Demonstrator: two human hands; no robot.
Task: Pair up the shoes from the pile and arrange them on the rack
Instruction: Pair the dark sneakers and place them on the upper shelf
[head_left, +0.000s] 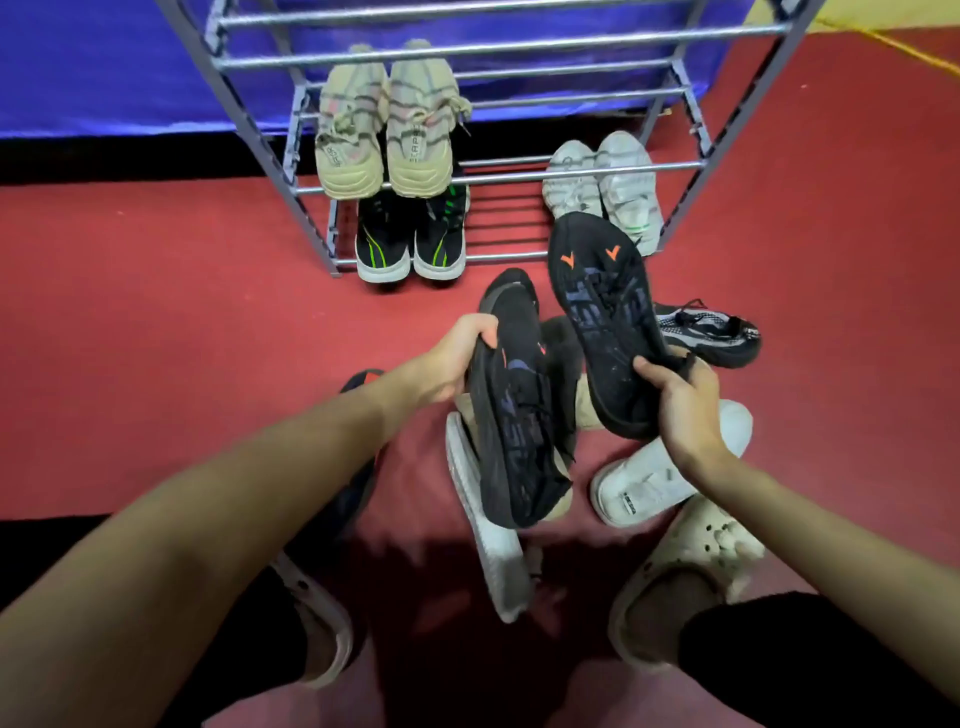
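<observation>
A: What's nearest the camera?

B: Two feet in cream clogs (691, 571) on the red floor (156, 338), with loose shoes between them: a grey sole (488, 530) on its side, a white shoe (644, 478), and a dark shoe (363, 384) mostly hidden under the left forearm.

A: And the hands?

B: Each grip is closed on one black shoe. The left hand (457, 364) clamps the left black shoe (514, 415) from its left edge, about a third of the way down from the toe; the thumb lies over the upper, and most of the shoe hangs below and right of the grip, heel toward the camera. The right hand (680, 400) pinches the right black shoe (608, 317) at the heel, so nearly the whole shoe stands beyond the grip, toe pointing up and away toward the rack. Both show orange marks, so they look like a pair.

A: Are they touching?

B: They sit just beside each other; I cannot tell whether they touch.

A: Farther out?

B: A black-and-white shoe (711, 332) lies on the floor behind the right one. Then the rack (691, 197): black-green shoes (410, 244) and a white pair (602, 187) on the lowest tier, a beige pair (384, 135) one tier up.
</observation>
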